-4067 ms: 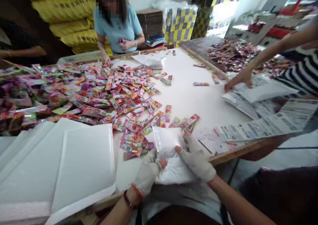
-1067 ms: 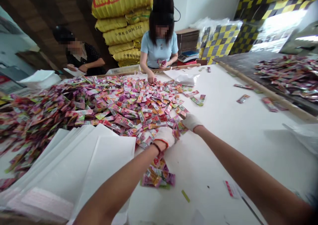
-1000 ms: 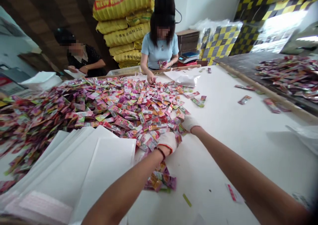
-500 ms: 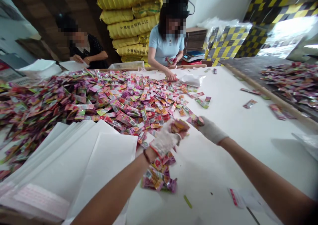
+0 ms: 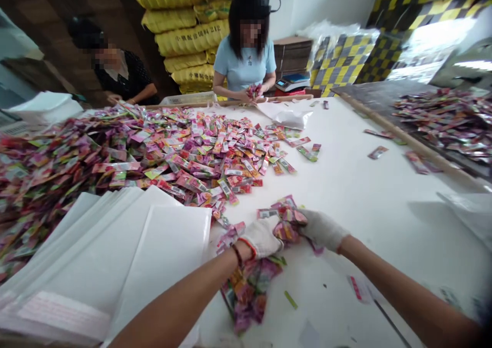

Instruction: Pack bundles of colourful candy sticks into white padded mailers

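My left hand (image 5: 264, 237), in a white glove with a red-edged cuff, closes around small colourful packets (image 5: 286, 229) above the white table. My right hand (image 5: 324, 230), also gloved, grips the same bunch from the right side, its fingertips partly hidden. Below my left wrist lies a small cluster of pink, purple and orange packets (image 5: 248, 291), slightly blurred. A large heap of similar packets (image 5: 165, 153) spreads over the table to the left and beyond my hands.
White envelopes (image 5: 96, 256) lie fanned at the near left. Across the white table (image 5: 346, 168), two people work; one in a light blue top (image 5: 246, 61) holds packets. A white bag (image 5: 290, 118) lies before that person. More packets (image 5: 449, 125) sit on a dark surface at right.
Both my hands have moved down towards me and come together around the packets. The cluster below has spread. The person opposite has drawn a reaching hand back to the packets held.
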